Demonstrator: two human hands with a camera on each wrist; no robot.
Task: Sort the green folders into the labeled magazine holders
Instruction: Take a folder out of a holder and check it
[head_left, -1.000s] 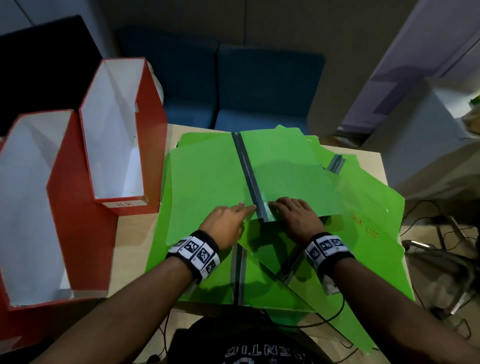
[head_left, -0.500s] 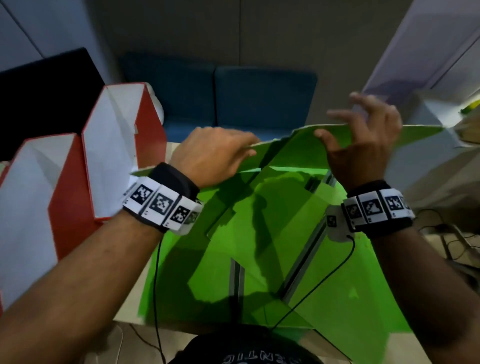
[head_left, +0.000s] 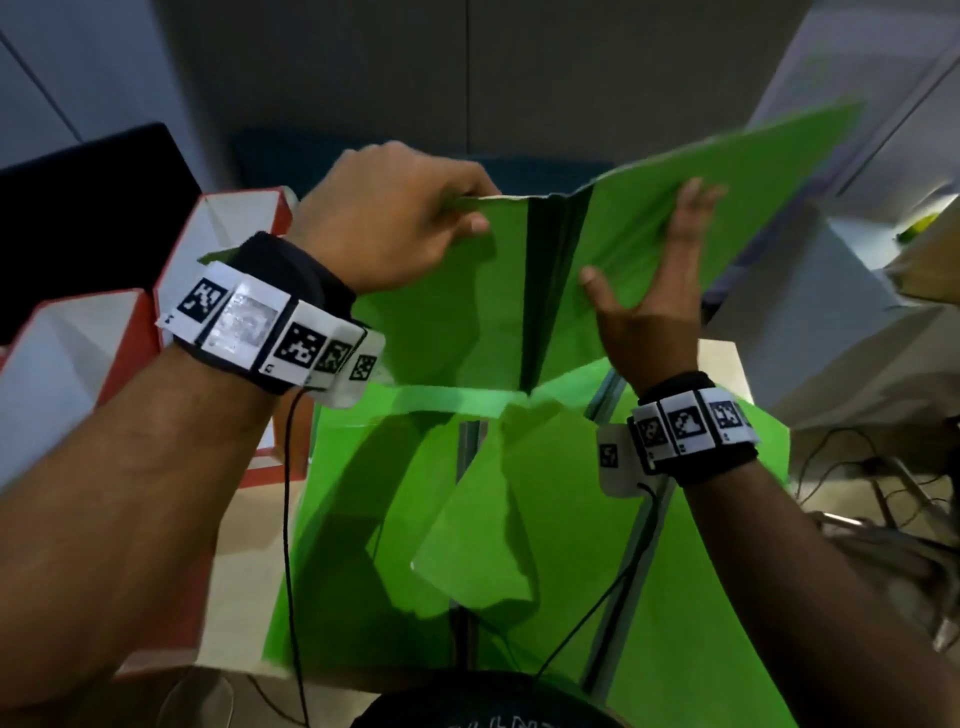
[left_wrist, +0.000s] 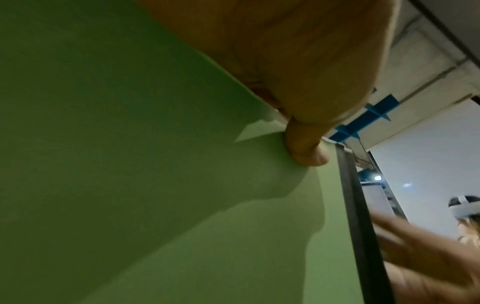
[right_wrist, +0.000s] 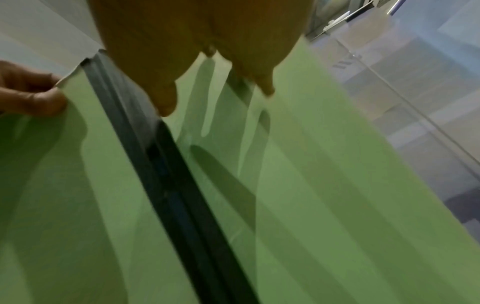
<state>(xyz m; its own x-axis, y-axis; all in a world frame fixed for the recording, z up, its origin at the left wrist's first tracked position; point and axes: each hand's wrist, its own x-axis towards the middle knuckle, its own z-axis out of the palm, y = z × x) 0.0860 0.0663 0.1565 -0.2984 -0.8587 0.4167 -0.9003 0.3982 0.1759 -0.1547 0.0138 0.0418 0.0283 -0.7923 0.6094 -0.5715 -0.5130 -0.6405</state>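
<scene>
Head cam shows an open green folder (head_left: 467, 291) held up off the table, dark spine (head_left: 545, 280) running down its middle. Left hand (head_left: 389, 218) pinches the top edge of the left flap, thumb on the near face and fingers curled over the far side. Right hand (head_left: 649, 296) lies flat on the right flap, fingers straight and spread, not gripping anything. More green folders (head_left: 519, 519) lie on the table underneath. Two red magazine holders (head_left: 171, 291) stand at the left.

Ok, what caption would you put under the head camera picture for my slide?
Left hand pinches the raised open green folder; right hand lies flat on it.
</scene>
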